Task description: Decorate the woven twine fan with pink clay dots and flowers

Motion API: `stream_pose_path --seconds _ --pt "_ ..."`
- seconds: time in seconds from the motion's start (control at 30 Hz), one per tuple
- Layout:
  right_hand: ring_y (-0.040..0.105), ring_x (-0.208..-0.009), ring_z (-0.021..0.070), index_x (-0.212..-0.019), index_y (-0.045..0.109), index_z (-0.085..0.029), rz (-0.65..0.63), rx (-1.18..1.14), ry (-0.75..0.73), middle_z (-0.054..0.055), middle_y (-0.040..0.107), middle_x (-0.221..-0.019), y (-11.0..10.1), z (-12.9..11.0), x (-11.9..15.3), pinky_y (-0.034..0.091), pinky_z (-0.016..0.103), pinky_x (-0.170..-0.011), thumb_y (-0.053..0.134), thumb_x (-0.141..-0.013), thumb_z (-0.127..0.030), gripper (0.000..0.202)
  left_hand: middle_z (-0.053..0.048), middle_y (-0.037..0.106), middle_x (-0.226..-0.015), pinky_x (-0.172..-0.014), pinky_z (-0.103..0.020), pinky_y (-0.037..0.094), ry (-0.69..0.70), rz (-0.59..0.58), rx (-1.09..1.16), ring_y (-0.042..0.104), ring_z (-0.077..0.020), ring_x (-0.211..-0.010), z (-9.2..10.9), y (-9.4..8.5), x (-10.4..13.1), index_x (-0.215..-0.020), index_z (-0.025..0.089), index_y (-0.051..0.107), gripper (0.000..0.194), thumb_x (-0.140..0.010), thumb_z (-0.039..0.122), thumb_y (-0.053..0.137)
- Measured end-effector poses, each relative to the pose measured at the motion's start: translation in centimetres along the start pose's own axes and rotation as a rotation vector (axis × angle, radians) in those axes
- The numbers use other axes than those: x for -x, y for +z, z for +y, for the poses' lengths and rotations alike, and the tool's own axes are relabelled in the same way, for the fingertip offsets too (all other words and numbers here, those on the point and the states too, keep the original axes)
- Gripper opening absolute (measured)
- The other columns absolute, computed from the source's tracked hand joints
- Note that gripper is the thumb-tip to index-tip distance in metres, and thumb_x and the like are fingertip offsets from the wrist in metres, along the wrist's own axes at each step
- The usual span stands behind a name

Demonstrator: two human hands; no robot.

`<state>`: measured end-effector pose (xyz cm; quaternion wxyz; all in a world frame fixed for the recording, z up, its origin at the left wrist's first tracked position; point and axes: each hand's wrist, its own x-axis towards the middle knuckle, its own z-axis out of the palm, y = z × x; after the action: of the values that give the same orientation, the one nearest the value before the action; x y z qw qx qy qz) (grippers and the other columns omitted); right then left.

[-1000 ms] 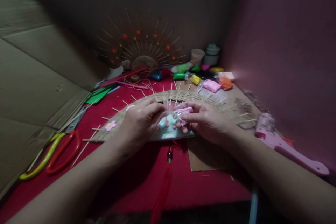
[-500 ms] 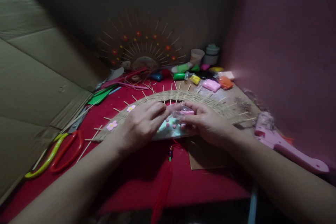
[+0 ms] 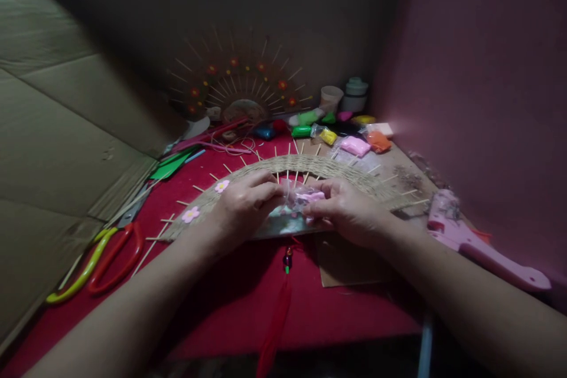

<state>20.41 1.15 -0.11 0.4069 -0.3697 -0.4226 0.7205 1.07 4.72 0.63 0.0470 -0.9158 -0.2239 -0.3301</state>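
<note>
Between both hands is a clear plastic bag of pink modelling clay (image 3: 312, 195). My left hand (image 3: 250, 204) pinches the bag's loose end, while my right hand (image 3: 345, 209) grips it around the clay. Beneath them lies a woven straw fan (image 3: 287, 162) with thin sticks poking out along its curved edge. Two pink clay flowers with yellow centres, one of them a lower flower (image 3: 190, 214), sit on the fan's left part. A pale, shiny panel (image 3: 290, 223) at the fan's base is partly hidden by my hands. A red tassel (image 3: 275, 325) with beads hangs below it.
Red-and-yellow-handled scissors (image 3: 116, 257) lie at left beside a cardboard wall (image 3: 53, 130). A pink glue gun (image 3: 487, 254) rests at right. Behind are clay packets, including a pink packet (image 3: 355, 146), a cup (image 3: 331, 98), a lidded container (image 3: 355, 94) and a finished-looking flowered fan (image 3: 245, 80).
The pink clay bag shows more plainly between my fingers, with its plastic end stretched towards my left hand. My right hand has shifted slightly lower. The view has moved a little.
</note>
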Motion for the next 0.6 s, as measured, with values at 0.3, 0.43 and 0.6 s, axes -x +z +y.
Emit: stream_pose_path --seconds 0.3,0.43,0.6 --pt "0.040 -0.044 0.0026 -0.067 0.067 -0.011 -0.125 -0.007 0.007 -0.004 0.052 -0.053 0.3 -0.7 0.4 0.028 0.015 -0.042 0.068 -0.062 -0.011 0.006 -0.003 0.061 -0.078 -0.059 -0.022 0.049 -0.209 0.006 0.221 0.059 -0.0119 -0.068 1.1 -0.5 -0.4 -0.088 0.018 0.070 0.014 -0.085 0.019 0.057" --pt "0.054 -0.055 0.0068 -0.089 0.067 -0.016 -0.068 -0.114 0.039 -0.001 0.062 -0.069 0.1 -0.7 0.3 0.042 0.018 -0.052 0.073 -0.059 -0.011 0.031 -0.003 0.062 -0.078 -0.060 -0.023 0.049 -0.322 0.033 0.411 0.060 -0.0128 -0.070 0.6 -0.6 -0.5 -0.083 0.019 0.071 0.008 -0.081 0.022 0.064" --pt "0.058 -0.057 0.0082 -0.080 0.064 -0.015 0.015 -0.168 -0.018 -0.001 0.064 -0.069 -0.1 -0.7 0.0 0.047 0.020 -0.056 0.080 -0.054 -0.010 0.031 -0.001 0.055 -0.078 -0.060 -0.023 0.047 -0.281 0.122 0.389 0.056 -0.0113 -0.070 0.5 -0.1 -0.1 -0.080 0.020 0.071 0.008 -0.080 0.017 0.064"
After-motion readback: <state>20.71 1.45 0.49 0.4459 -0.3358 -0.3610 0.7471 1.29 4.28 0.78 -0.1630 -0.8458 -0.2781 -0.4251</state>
